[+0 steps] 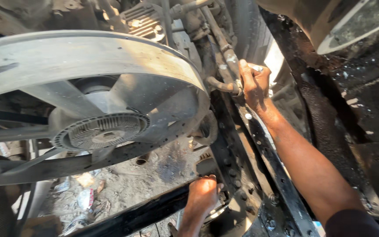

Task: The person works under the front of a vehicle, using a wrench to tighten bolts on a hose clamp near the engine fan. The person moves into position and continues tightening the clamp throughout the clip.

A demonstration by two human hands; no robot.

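Greasy truck engine bay over littered dirt ground, big fan (97, 127) at left. Right hand (254, 83), fingers closed around a bent metal pipe (224, 66) beside the frame rail (259, 145): likely stiff, oily, slippery, best gripped near the bend. Left hand (202, 195) grips the black crossbar (141, 215), fingers curled over its edge.

Dusty grey on the big fan ring (88, 52) and its blades. Fine radial ribbing, pale grey, across the fan hub (101, 131). Black, greasy and speckled, along the frame rail (264, 149). Grimy brown-grey over the bent pipe (224, 57). Dark sleeve (354, 224).
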